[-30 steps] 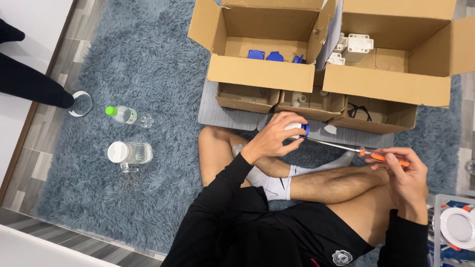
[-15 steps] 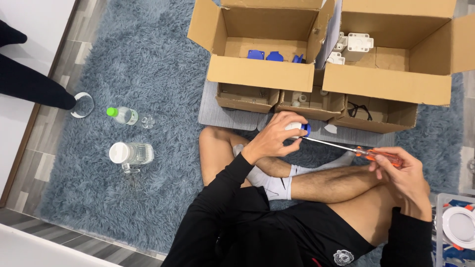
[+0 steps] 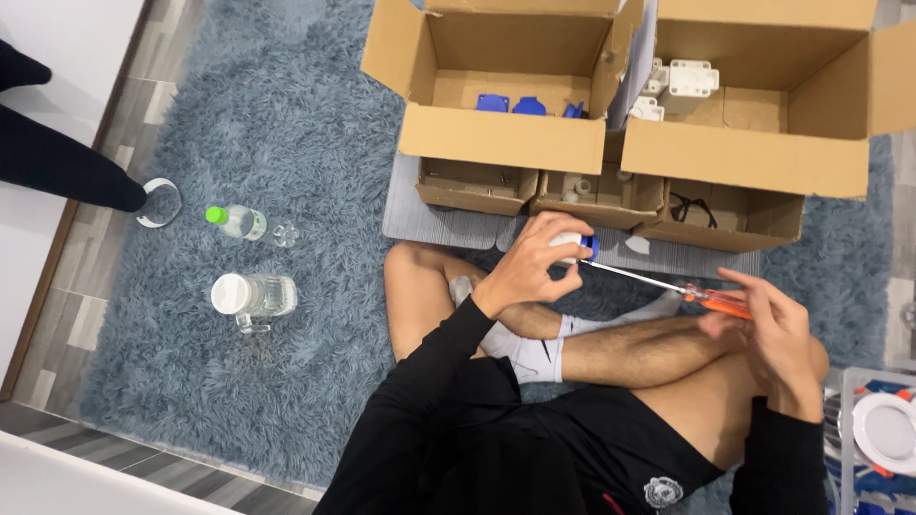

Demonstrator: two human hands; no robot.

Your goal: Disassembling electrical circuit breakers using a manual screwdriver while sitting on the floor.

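Hands grip: left hand (image 3: 530,265) a white-and-blue plastic part (image 3: 575,246), right hand (image 3: 773,329) an orange-handled screwdriver (image 3: 668,286).

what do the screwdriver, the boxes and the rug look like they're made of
Screwdriver: thin shaft, probably steel, as it is silvery and glinting; the orange, translucent-looking handle in the right hand is likely plastic. Boxes: corrugated cardboard, matte brown, with folded flaps. Rug: long shaggy pile, grey-blue, probably synthetic fibre, though the look leaves that open.
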